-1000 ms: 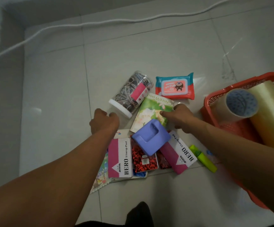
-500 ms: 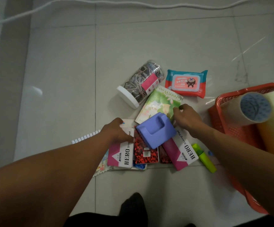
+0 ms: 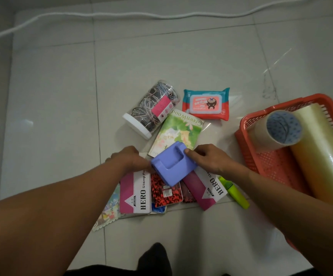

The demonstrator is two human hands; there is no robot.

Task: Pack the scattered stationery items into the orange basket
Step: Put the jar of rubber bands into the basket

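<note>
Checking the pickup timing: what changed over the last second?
The left hand moved from the jar to the left corner of the purple holder; the right hand slid off the green notebook to hold the holder's right edge. Holder, wipes, orange basket stayed put.

We see a purple plastic holder (image 3: 173, 166) lying tilted atop two pink-and-white stamp pad boxes (image 3: 136, 193) (image 3: 207, 188) on the floor. Nearby, the orange plastic basket (image 3: 246, 144) holds two clear tape rolls (image 3: 281, 128) (image 3: 324, 156).

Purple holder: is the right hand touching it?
Touching. The head view shows the right hand with fingertips curled onto the purple holder's far right edge, no gap.
</note>
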